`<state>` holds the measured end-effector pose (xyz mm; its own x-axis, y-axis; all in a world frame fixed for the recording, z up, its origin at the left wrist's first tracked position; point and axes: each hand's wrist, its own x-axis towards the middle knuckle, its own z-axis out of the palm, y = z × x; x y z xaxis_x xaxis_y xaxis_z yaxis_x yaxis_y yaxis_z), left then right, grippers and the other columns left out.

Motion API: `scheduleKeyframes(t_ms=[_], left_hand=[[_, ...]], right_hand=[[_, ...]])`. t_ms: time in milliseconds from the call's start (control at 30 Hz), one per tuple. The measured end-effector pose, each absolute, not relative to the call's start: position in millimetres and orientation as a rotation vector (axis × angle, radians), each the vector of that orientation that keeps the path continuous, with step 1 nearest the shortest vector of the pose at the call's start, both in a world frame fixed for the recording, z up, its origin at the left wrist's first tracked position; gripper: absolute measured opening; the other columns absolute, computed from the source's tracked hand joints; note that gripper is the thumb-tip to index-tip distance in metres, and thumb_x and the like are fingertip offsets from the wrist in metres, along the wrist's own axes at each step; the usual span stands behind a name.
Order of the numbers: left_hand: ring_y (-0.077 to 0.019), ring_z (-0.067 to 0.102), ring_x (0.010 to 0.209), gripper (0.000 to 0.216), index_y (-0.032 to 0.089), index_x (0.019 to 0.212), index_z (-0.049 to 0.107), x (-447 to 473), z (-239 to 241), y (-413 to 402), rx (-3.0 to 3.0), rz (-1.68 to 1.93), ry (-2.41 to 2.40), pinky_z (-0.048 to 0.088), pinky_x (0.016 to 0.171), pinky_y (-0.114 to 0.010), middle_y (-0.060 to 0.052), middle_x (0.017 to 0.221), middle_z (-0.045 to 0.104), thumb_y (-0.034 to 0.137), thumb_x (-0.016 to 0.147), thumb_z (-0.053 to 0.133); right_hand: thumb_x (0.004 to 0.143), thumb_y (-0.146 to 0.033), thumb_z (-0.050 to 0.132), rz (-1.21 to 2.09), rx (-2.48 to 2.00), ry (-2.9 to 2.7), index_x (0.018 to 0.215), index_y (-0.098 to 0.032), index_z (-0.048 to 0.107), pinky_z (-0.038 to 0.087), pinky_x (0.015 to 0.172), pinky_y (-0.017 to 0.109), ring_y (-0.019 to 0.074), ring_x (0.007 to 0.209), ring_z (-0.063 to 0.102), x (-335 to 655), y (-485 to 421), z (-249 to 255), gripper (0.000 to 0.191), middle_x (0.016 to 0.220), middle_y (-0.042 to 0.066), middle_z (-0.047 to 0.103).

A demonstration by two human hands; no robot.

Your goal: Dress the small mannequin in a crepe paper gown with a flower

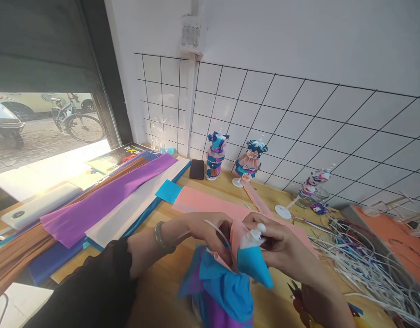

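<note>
A small dress form [256,233] with a white knob on top stands tilted towards me, dressed in blue, purple and pink crepe-like material. My left hand [208,230] is closed at its upper left side, pinching the pink piece [236,234] that wraps the top. A thin white strip [215,226] sticks out by these fingers. My right hand [281,243] is closed round the form's upper right, its fingertips partly hidden behind the knob. Below hangs a gathered blue skirt [226,291] over purple layers. Scissors [296,298] lie beneath my right wrist, partly covered.
A pink sheet [210,202] lies behind my hands. Purple [110,200], white and brown strips are stacked left. Dressed forms [215,157] [249,161] and a tilted form [312,182] stand at the back, near a phone [197,169]. Tangled white strips [363,259] fill the right.
</note>
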<state>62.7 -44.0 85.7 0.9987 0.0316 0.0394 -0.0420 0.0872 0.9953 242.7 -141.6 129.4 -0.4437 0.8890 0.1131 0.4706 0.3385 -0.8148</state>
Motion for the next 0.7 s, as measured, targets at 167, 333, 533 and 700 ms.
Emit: scheduleKeyframes(t_ms=[167, 333, 533, 700], left_hand=[[-0.0149, 0.058, 0.068, 0.027, 0.013, 0.073, 0.068, 66.2, 77.1, -43.9, 1.493, 0.062, -0.118, 0.048, 0.070, -0.025, 0.001, 0.074, 0.066, 0.017, 0.049, 0.079], [-0.0148, 0.058, 0.062, 0.028, 0.012, 0.070, 0.068, 70.9, 77.2, -48.3, 1.423, 0.038, -0.111, 0.050, 0.066, -0.026, 0.000, 0.069, 0.067, 0.019, 0.045, 0.081], [-0.0142, 0.058, 0.060, 0.023, 0.012, 0.069, 0.069, 72.7, 74.5, -50.6, 1.350, 0.030, -0.058, 0.050, 0.062, -0.026, 0.000, 0.069, 0.067, 0.024, 0.051, 0.077], [-0.0181, 0.061, 0.073, 0.030, 0.012, 0.080, 0.068, 70.7, 79.0, -49.0, 1.327, 0.105, -0.040, 0.050, 0.070, -0.030, -0.002, 0.077, 0.067, 0.024, 0.053, 0.075]], right_hand=[[0.077, -0.038, 0.066, 1.115, -1.182, -2.002, 0.074, -0.021, 0.066, 0.040, 0.054, 0.022, 0.0142, 0.073, 0.048, 240.9, -146.8, 132.9, 0.017, 0.079, 0.002, 0.049], [0.076, -0.041, 0.067, 1.153, -1.210, -2.001, 0.069, -0.022, 0.066, 0.041, 0.055, 0.023, 0.0157, 0.073, 0.049, 240.0, -149.7, 133.9, 0.021, 0.079, 0.003, 0.051], [0.073, -0.045, 0.067, 1.116, -1.236, -1.989, 0.067, -0.023, 0.068, 0.046, 0.057, 0.026, 0.0185, 0.074, 0.053, 243.2, -149.5, 133.4, 0.023, 0.079, 0.004, 0.054], [0.073, -0.039, 0.069, 1.091, -1.232, -1.962, 0.068, -0.024, 0.068, 0.048, 0.059, 0.028, 0.0170, 0.068, 0.053, 247.8, -149.0, 131.3, 0.015, 0.087, 0.004, 0.054]])
